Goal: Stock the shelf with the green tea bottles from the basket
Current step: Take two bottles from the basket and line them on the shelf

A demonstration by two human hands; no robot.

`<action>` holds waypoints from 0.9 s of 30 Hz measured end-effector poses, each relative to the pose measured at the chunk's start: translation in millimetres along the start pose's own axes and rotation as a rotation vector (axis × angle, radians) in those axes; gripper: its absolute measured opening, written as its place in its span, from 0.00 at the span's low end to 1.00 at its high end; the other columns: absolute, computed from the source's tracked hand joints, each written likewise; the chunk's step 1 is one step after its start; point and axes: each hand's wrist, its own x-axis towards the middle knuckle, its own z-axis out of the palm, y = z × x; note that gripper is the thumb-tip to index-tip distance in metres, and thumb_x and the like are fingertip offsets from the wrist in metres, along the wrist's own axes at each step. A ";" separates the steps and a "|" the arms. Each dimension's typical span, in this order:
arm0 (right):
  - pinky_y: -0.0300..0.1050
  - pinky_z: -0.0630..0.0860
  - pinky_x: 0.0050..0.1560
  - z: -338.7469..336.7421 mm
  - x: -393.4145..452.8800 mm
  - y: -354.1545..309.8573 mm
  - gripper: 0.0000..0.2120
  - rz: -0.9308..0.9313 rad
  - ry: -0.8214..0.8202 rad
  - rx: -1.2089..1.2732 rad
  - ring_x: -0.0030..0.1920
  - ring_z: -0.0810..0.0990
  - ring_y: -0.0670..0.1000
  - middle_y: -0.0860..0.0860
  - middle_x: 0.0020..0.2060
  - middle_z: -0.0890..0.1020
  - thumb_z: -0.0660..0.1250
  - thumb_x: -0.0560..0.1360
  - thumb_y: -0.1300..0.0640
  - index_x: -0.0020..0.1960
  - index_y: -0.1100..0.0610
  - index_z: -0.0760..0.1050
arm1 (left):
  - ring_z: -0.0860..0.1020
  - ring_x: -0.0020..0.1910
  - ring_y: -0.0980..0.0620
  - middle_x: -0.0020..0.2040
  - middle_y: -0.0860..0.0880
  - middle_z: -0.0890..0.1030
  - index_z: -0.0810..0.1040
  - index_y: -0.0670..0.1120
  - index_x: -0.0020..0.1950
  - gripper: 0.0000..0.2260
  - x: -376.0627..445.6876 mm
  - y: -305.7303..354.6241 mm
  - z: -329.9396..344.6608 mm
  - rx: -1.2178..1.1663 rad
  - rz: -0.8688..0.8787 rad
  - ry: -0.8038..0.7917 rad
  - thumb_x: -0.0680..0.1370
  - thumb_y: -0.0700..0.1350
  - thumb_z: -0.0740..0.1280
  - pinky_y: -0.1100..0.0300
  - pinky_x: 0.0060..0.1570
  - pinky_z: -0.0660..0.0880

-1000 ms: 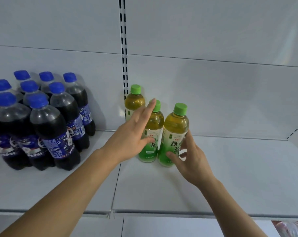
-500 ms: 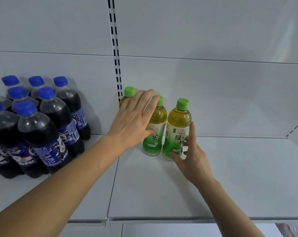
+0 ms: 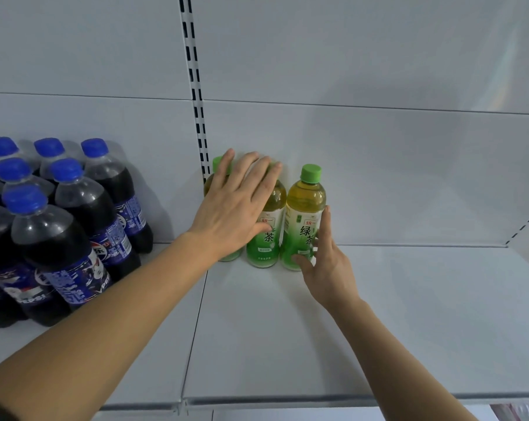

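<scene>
Three green tea bottles with green caps stand side by side at the back of the white shelf (image 3: 287, 335). My left hand (image 3: 232, 214) lies flat with fingers spread against the left bottle (image 3: 217, 164) and the middle bottle (image 3: 264, 247), covering most of the left one and the middle cap. My right hand (image 3: 328, 268) touches the right bottle (image 3: 305, 202): thumb on its lower front, index finger stretched up its right side, no firm grip. The basket is out of view.
A block of several dark cola bottles (image 3: 75, 223) with blue caps fills the shelf's left part, close to my left forearm. A slotted upright (image 3: 196, 95) runs up the back wall. Bare shelf extends right of the tea bottles to the side wall (image 3: 527, 232).
Both hands have slid the middle and right bottles back toward the wall, into a row with the left one. My left hand has flattened over the left two bottles.
</scene>
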 end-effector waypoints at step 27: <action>0.59 0.78 0.69 5.2 18.6 1.7 0.55 -0.017 -0.111 -0.081 0.76 0.74 0.63 0.59 0.81 0.69 0.74 0.81 0.47 0.88 0.52 0.35 | 0.52 0.87 0.36 0.87 0.36 0.54 0.48 0.42 0.89 0.58 1.3 0.0 9.6 0.076 -0.043 -0.008 0.73 0.66 0.76 0.27 0.81 0.49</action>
